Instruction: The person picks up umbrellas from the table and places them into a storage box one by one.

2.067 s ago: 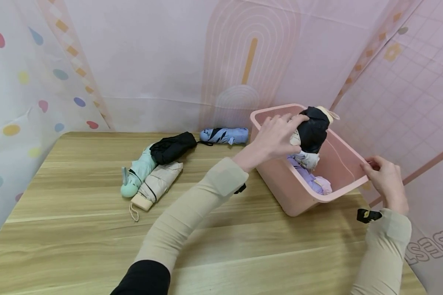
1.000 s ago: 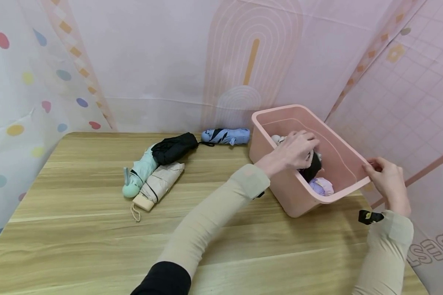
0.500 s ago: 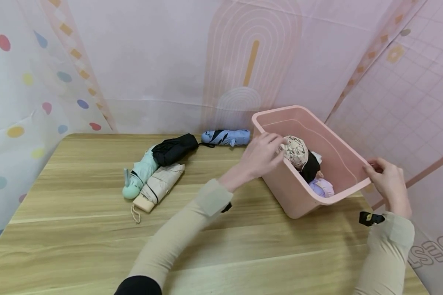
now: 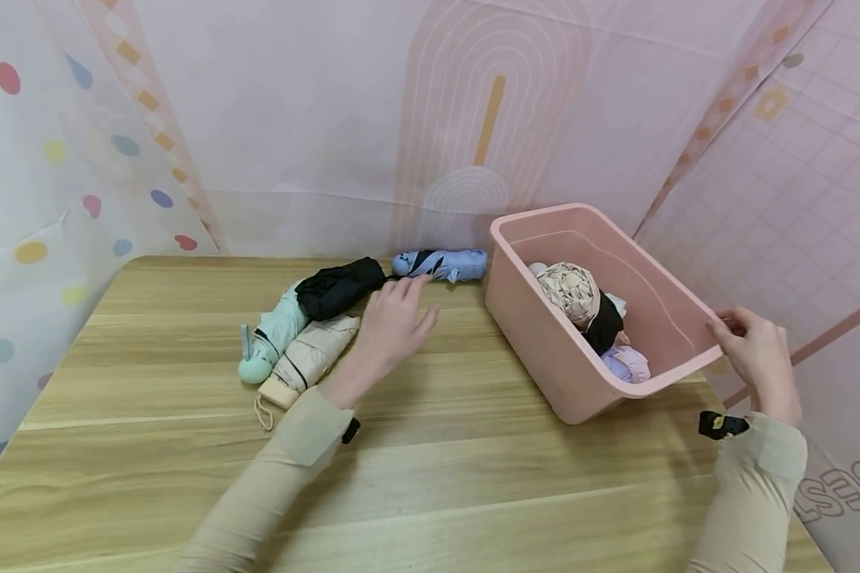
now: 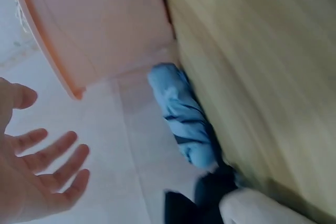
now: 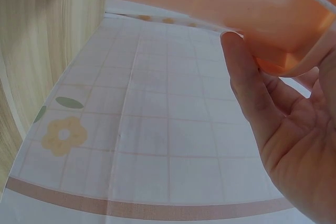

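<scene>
My right hand (image 4: 760, 362) grips the near right corner of a pink plastic bin (image 4: 537, 350), thumb and fingers on its rim; the right wrist view shows the same hold. Inside the bin lie several folded umbrellas, among them a cream-and-black one (image 4: 572, 293) and a lilac one (image 4: 625, 363). My left hand (image 4: 390, 326) hovers over the table with fingers spread and nothing in it. Just left of it lie a beige folded umbrella (image 4: 314, 354), a mint one (image 4: 275, 334) and a black one (image 4: 340, 288). Behind it is a blue umbrella (image 4: 447, 264), also seen in the left wrist view.
The wooden table (image 4: 430, 485) runs back to a printed cloth backdrop (image 4: 301, 111). Another cloth with a grid pattern (image 4: 803, 183) hangs on the right side, close to the bin. The blue umbrella lies near the table's back edge, left of the bin.
My left hand lowered the cream-and-black umbrella into the bin and let go. It then moved left over the table, towards the loose umbrellas. My right hand has stayed on the rim.
</scene>
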{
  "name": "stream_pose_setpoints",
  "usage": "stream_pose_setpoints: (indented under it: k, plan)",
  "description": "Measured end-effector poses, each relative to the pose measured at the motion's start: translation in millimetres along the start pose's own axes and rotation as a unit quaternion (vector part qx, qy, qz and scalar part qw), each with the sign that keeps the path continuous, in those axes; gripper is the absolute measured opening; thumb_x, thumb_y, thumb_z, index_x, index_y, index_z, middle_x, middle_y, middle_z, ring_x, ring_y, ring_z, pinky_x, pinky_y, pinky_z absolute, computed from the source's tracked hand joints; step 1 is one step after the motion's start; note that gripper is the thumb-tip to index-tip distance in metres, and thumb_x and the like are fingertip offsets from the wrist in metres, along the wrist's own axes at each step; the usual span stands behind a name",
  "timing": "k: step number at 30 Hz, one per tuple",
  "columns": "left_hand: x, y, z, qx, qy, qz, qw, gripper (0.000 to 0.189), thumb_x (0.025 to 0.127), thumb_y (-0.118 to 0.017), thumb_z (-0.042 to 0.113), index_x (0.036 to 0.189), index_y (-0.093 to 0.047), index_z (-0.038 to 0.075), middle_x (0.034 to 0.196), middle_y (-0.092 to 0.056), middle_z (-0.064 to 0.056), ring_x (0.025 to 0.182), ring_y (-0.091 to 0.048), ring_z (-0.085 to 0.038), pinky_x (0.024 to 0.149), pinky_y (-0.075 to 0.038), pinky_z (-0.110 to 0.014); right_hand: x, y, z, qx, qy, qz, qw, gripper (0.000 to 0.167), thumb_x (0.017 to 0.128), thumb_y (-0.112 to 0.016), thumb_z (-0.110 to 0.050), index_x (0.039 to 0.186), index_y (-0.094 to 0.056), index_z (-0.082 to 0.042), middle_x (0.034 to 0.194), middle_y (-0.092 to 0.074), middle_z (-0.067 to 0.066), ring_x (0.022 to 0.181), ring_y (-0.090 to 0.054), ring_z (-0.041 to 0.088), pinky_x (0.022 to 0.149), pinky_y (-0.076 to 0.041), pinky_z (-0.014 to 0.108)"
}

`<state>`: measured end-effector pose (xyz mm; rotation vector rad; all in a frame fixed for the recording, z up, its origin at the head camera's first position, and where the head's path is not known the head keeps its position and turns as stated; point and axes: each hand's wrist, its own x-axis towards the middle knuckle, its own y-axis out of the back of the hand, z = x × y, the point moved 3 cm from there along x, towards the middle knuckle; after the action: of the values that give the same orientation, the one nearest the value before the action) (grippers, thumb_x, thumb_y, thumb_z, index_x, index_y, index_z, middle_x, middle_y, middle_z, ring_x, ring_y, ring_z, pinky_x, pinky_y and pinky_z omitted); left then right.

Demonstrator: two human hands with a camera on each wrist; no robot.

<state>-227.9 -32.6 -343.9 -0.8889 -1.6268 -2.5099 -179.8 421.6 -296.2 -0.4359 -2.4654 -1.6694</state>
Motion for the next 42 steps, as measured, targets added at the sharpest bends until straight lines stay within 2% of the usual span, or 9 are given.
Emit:
stream_pose_setpoints:
  k: [3,9,13,16,19,21,28,37,42]
  plan:
    - [-13.4,1.8,-16.7,0.013,0.035,-0.015,0.9992,0.046,0.093,-0.057,0.032,0.13,-0.051,0.006,0.12,-0.062,-0.017,0.104,-0.058,-0.039,0.082,-0.048,-0.05,-0.8,0,0,0.0,-0.002,-0.005,1.0,0.033,0.097,-0.051,-0.024,0.108,-0.062,0.005,0.084,-0.063,0.018,0.06,-0.037,-0.011,0.055,-0.034,0.016]
    - [-39.2,3.5,-45.8,0.054,0.092,-0.025,0.994,0.045,0.09,-0.061,0.031,0.124,-0.053,0.002,0.114,-0.06,-0.022,0.095,-0.057,-0.043,0.075,-0.046,-0.051,-3.0,0,0,-0.002,-0.013,-0.014,0.9998,0.036,0.098,-0.048,-0.027,0.11,-0.061,0.004,0.091,-0.062,0.021,0.063,-0.04,-0.007,0.055,-0.035,0.016]
    - [-54.9,2.8,-62.2,0.076,0.158,-0.067,0.9822,0.047,0.09,-0.06,0.033,0.12,-0.049,-0.002,0.112,-0.053,-0.028,0.095,-0.052,-0.048,0.076,-0.044,-0.056,-3.6,0,0,0.003,-0.019,-0.018,0.9997,0.038,0.098,-0.047,-0.028,0.112,-0.06,0.005,0.094,-0.062,0.023,0.064,-0.04,-0.006,0.054,-0.036,0.016]
    - [-65.6,1.6,-72.2,0.086,0.206,-0.104,0.9691,0.05,0.09,-0.059,0.033,0.12,-0.046,-0.005,0.115,-0.048,-0.033,0.1,-0.048,-0.052,0.079,-0.042,-0.062,-3.7,0,0,0.004,-0.023,-0.02,0.9995,0.039,0.099,-0.047,-0.029,0.113,-0.06,0.005,0.094,-0.061,0.023,0.064,-0.04,-0.005,0.054,-0.036,0.017]
    - [-73.9,0.6,-81.3,0.095,0.231,-0.119,0.961,0.053,0.09,-0.059,0.033,0.121,-0.044,-0.007,0.114,-0.046,-0.036,0.102,-0.046,-0.054,0.08,-0.04,-0.064,-3.9,0,0,0.005,-0.025,-0.022,0.9994,0.04,0.099,-0.047,-0.03,0.113,-0.06,0.005,0.095,-0.061,0.023,0.065,-0.04,-0.004,0.054,-0.036,0.017]
    - [-77.2,1.2,-85.3,0.099,0.238,-0.119,0.9588,0.053,0.089,-0.059,0.033,0.121,-0.043,-0.007,0.111,-0.047,-0.036,0.1,-0.046,-0.054,0.078,-0.041,-0.064,-3.9,0,0,0.004,-0.024,-0.021,0.9995,0.04,0.099,-0.047,-0.029,0.113,-0.06,0.005,0.095,-0.061,0.023,0.065,-0.04,-0.005,0.055,-0.035,0.017]
    - [-79.6,2.9,-91.0,0.092,0.245,-0.106,0.9594,0.054,0.088,-0.058,0.031,0.124,-0.042,-0.007,0.105,-0.048,-0.039,0.098,-0.046,-0.054,0.075,-0.041,-0.063,-4.2,0,0,0.004,-0.021,-0.016,0.9996,0.039,0.098,-0.047,-0.029,0.112,-0.06,0.005,0.095,-0.062,0.024,0.065,-0.039,-0.007,0.055,-0.035,0.016]
    - [-79.2,-0.4,-95.5,0.092,0.242,-0.122,0.9582,0.056,0.087,-0.062,0.032,0.12,-0.042,-0.008,0.105,-0.048,-0.038,0.099,-0.046,-0.053,0.075,-0.042,-0.064,-3.6,-1,-1,0.011,-0.018,-0.019,0.9996,0.038,0.098,-0.047,-0.028,0.112,-0.06,0.005,0.095,-0.062,0.023,0.065,-0.039,-0.009,0.055,-0.036,0.015]
    - [-80.3,-0.5,-99.4,0.083,0.237,-0.139,0.9578,0.058,0.085,-0.065,0.033,0.121,-0.042,-0.007,0.107,-0.048,-0.038,0.102,-0.045,-0.054,0.074,-0.042,-0.065,-2.4,0,-3,0.003,-0.013,-0.011,0.9999,0.035,0.097,-0.049,-0.025,0.109,-0.061,0.005,0.088,-0.062,0.019,0.063,-0.039,-0.008,0.055,-0.035,0.016]
